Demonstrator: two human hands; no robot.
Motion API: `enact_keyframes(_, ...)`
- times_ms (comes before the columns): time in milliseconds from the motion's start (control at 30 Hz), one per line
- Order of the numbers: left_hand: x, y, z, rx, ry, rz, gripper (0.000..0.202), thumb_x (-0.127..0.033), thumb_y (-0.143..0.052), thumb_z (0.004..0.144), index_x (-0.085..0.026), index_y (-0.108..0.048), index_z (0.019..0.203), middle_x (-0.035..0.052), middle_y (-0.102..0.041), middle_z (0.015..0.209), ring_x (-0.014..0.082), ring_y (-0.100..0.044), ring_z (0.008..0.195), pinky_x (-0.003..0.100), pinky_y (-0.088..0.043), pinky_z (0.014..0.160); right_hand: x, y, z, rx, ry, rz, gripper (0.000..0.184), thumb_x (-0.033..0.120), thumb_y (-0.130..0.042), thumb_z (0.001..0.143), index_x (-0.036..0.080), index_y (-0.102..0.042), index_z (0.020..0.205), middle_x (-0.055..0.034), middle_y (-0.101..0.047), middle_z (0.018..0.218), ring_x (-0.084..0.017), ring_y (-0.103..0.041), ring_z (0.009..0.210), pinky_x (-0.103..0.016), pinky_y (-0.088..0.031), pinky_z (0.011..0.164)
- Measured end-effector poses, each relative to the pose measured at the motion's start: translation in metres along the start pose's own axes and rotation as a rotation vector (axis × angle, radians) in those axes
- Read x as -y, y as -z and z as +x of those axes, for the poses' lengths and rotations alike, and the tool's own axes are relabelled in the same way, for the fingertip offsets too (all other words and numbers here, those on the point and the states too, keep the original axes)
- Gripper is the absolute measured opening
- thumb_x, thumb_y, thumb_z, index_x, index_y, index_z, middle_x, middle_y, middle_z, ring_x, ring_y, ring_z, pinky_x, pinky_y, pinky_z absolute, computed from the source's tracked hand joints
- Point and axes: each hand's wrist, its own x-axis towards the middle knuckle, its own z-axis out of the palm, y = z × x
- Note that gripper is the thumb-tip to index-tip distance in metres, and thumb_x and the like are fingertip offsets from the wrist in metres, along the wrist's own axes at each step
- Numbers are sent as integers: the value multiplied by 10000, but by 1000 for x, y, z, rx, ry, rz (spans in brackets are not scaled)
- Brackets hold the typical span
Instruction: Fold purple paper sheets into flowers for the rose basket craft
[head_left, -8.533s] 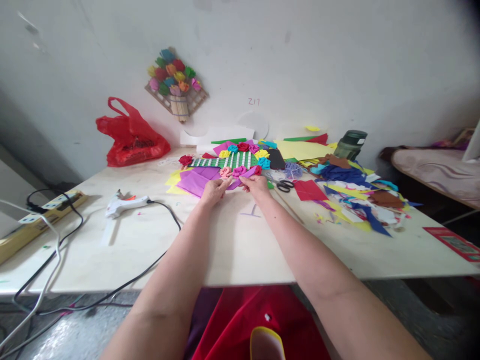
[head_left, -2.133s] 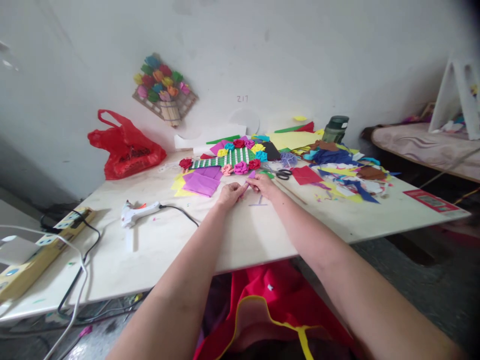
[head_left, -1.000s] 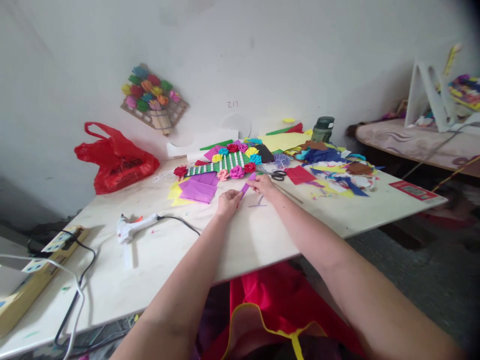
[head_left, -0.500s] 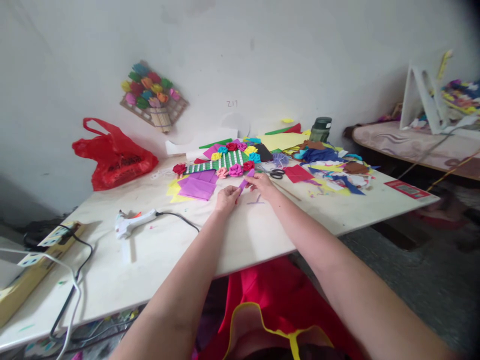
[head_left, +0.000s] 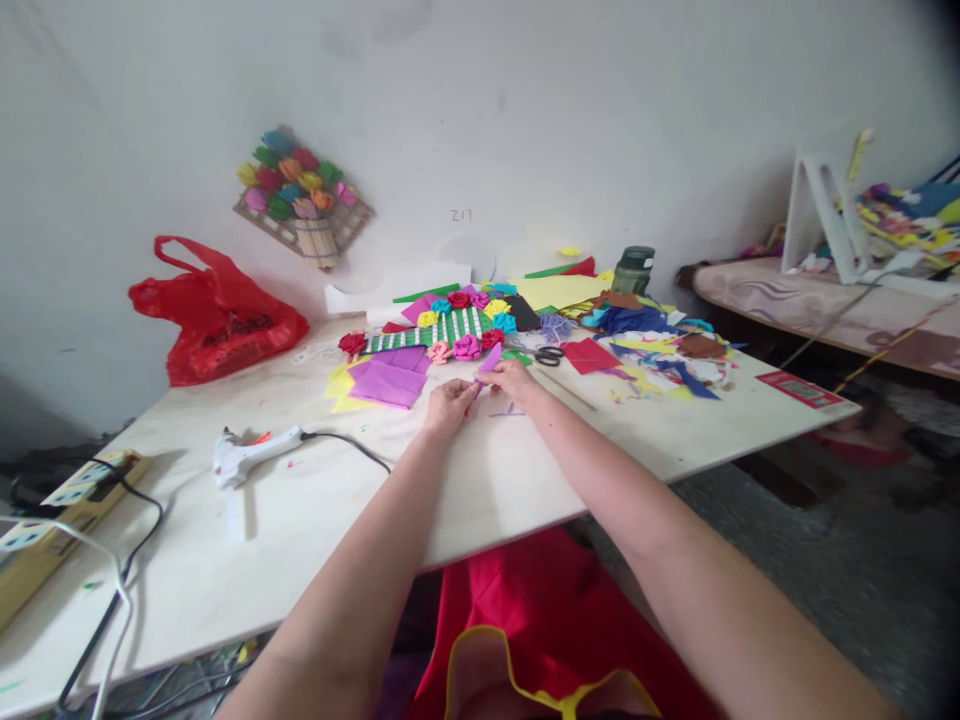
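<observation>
My left hand (head_left: 448,402) and my right hand (head_left: 514,381) meet over the middle of the pale table (head_left: 300,500), both pinching a narrow purple paper strip (head_left: 488,360) that slants up between them. Just beyond the strip lies a green-and-white striped craft piece (head_left: 442,328) ringed with small paper roses. A purple sheet (head_left: 390,375) lies over a yellow one to the left of my hands. A thin purple scrap (head_left: 510,412) rests on the table under my right wrist.
A white glue gun (head_left: 251,455) with a black cord lies to the left, a power strip (head_left: 52,500) at the far left edge. A red plastic bag (head_left: 214,315) sits by the wall. Black scissors (head_left: 549,355), piled coloured paper scraps (head_left: 660,350) and a dark green jar (head_left: 632,270) are to the right.
My hands have drawn closer together along the purple strip, which now looks shorter between them. The view has shifted slightly to the right.
</observation>
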Motion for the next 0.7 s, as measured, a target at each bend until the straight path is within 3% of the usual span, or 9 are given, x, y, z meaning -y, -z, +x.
enact_keyframes(200,2,0,2,-34,-14,33,341,-502,-548,712,-164,-556,664,-49,-456,400,68,-349,372,200,-257,405,-3,-4,3,-43,51,-159,310,415,-677,592,144,-563,495,33,-477,394,-71,-405,378,-208,-305,409)
enact_keyframes(433,0,-2,-1,-94,1,-32,345,-500,-568,690,-155,-582,684,-49,-478,420,66,-367,374,201,-279,415,14,-11,-8,-120,89,-335,253,316,-646,640,144,-541,488,45,-441,372,-72,-401,382,-207,-290,414)
enact_keyframes(600,0,8,0,-199,44,-71,390,-531,-611,633,-143,-575,655,-32,-509,462,75,-417,397,207,-295,412,14,-23,-7,-58,34,-201,237,256,-610,671,141,-515,488,44,-465,405,-57,-389,364,-198,-296,389)
enact_keyframes(700,1,19,0,-168,58,-134,370,-492,-652,603,-133,-568,635,-34,-485,440,64,-382,392,203,-265,404,13,-31,-1,32,-26,-94,210,239,-616,672,135,-526,512,32,-495,436,-56,-390,353,-197,-289,368)
